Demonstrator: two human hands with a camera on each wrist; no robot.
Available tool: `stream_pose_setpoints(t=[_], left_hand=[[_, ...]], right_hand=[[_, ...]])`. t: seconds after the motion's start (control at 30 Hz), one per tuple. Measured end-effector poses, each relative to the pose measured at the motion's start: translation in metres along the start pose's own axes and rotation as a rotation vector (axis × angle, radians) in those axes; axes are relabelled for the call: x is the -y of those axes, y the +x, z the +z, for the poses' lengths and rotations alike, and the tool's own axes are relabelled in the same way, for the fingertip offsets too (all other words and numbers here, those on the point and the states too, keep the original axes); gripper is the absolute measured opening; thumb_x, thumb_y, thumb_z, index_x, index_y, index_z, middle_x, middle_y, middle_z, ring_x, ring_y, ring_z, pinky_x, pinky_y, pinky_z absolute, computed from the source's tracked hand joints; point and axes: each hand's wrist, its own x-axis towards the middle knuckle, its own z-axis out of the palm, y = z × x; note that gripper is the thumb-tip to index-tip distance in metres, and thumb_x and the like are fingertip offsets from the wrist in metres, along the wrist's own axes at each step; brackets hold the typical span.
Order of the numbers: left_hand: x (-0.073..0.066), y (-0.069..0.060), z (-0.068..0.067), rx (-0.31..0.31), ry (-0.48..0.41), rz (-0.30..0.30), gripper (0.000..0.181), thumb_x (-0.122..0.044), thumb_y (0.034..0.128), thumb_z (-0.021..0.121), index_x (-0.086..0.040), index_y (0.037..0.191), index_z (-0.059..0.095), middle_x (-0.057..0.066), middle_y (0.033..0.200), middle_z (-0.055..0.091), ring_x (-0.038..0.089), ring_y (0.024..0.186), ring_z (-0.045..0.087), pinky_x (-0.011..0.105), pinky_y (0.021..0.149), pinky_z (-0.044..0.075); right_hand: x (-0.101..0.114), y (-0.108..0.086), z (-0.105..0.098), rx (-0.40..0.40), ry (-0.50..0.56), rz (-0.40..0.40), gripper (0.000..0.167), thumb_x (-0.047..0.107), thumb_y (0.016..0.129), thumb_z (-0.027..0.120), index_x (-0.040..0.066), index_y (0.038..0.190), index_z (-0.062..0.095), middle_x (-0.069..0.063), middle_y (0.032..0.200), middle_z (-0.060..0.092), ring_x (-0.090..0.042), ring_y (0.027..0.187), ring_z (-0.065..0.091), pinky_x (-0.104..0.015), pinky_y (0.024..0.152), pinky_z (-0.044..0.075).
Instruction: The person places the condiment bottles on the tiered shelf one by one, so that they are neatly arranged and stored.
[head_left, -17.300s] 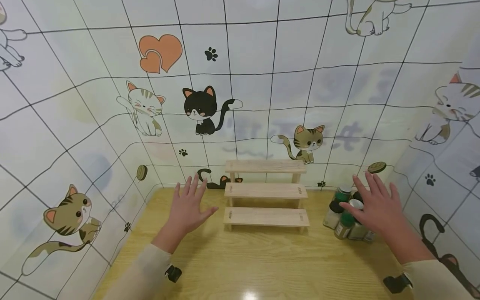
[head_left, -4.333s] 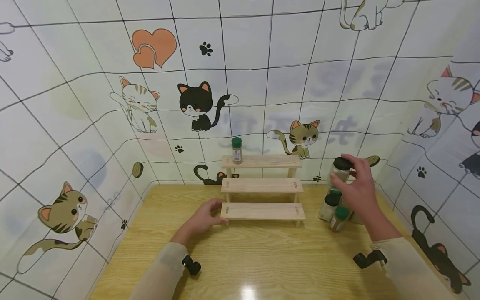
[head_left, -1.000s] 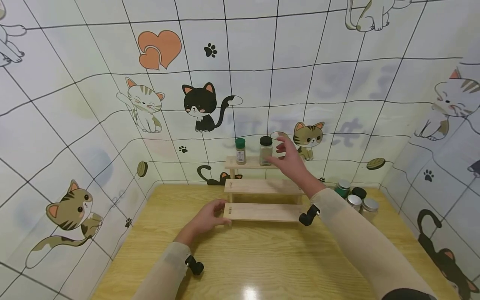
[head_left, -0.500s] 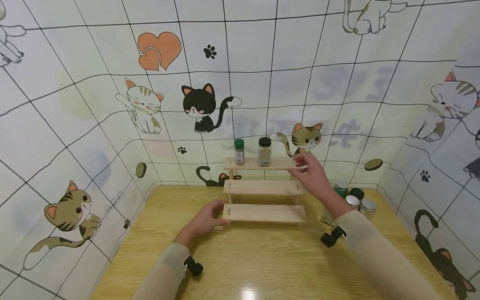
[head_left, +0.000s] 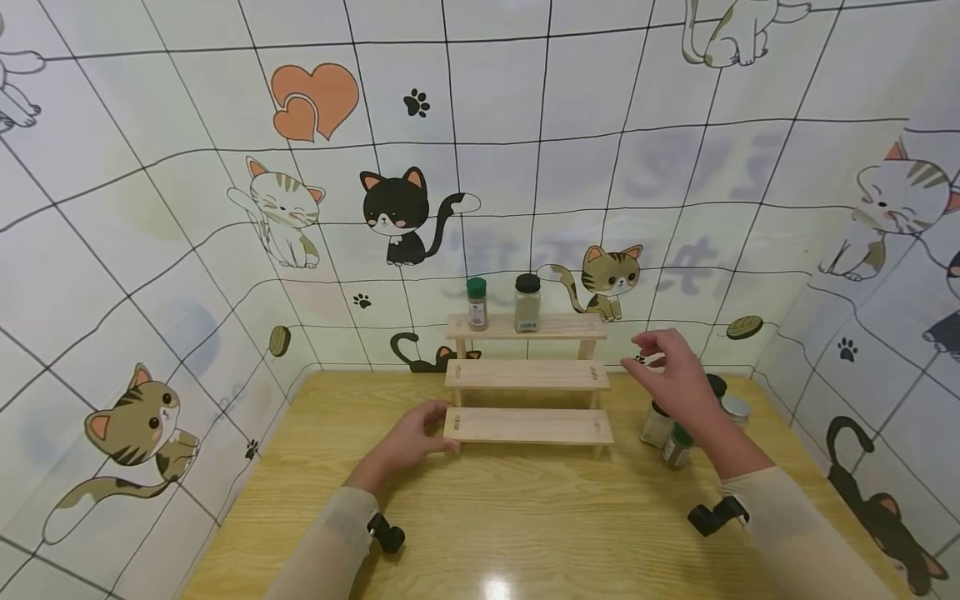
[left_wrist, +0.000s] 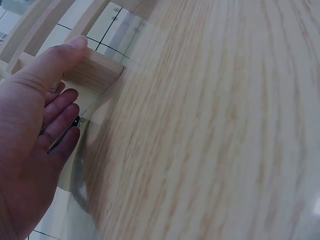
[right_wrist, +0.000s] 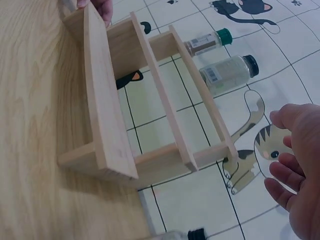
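Note:
A three-step wooden shelf rack (head_left: 528, 375) stands on the table. My left hand (head_left: 408, 435) holds the left end of its bottom step, thumb at the front; in the left wrist view the thumb (left_wrist: 65, 55) lies on the wood. On the top step stand a green-capped spice bottle (head_left: 477, 305) and, to its right, a larger black-capped jar (head_left: 528, 305). My right hand (head_left: 675, 379) hangs in the air right of the rack, fingers loosely bent with nothing between them. Below and behind it sits a cluster of spice bottles (head_left: 677, 447), partly hidden by the hand and forearm.
The wood-grain table (head_left: 480, 517) runs up to tiled-pattern walls (head_left: 495, 92) printed with cats. In the right wrist view, another black-capped bottle (right_wrist: 197, 234) shows at the bottom edge. A silver-lidded jar (head_left: 736, 409) stands at the cluster's right side.
The black-capped jar went from the right-hand cluster onto the top step, and my right hand let go of it and moved back right, over the cluster. My left hand stays at the rack.

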Motion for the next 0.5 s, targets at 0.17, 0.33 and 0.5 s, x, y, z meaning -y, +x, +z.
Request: stream_pose_setpoints(t=[0.17, 0.33, 0.5], left_hand=[[-0.003, -0.002, 0.0, 0.006, 0.004, -0.009, 0.073, -0.032, 0.091, 0.095, -0.006, 0.149, 0.06, 0.009, 0.142, 0.069, 0.034, 0.141, 0.06, 0.057, 0.121, 0.044], [-0.002, -0.002, 0.0, 0.009, 0.003, -0.003, 0.074, -0.031, 0.0905, 0.096, -0.006, 0.15, 0.06, 0.009, 0.144, 0.068, 0.034, 0.142, 0.06, 0.055, 0.121, 0.044], [0.0, -0.001, -0.001, 0.012, -0.009, 0.004, 0.075, -0.032, 0.0911, 0.095, -0.005, 0.151, 0.059, 0.01, 0.145, 0.068, 0.035, 0.143, 0.059, 0.057, 0.122, 0.044]], right_hand=[[-0.011, -0.027, -0.009, -0.033, -0.052, 0.027, 0.035, 0.019, 0.109, 0.074, 0.0, 0.137, 0.064, -0.018, 0.13, 0.058, -0.037, 0.113, 0.061, -0.025, 0.089, 0.051], [-0.028, -0.053, -0.016, -0.083, -0.086, 0.068, 0.034, 0.021, 0.11, 0.073, 0.0, 0.136, 0.064, -0.018, 0.127, 0.059, -0.033, 0.11, 0.061, -0.019, 0.087, 0.05], [-0.042, -0.076, -0.023, -0.106, -0.078, 0.111, 0.036, 0.02, 0.109, 0.074, -0.001, 0.136, 0.064, -0.017, 0.127, 0.058, -0.01, 0.107, 0.058, -0.007, 0.081, 0.046]])
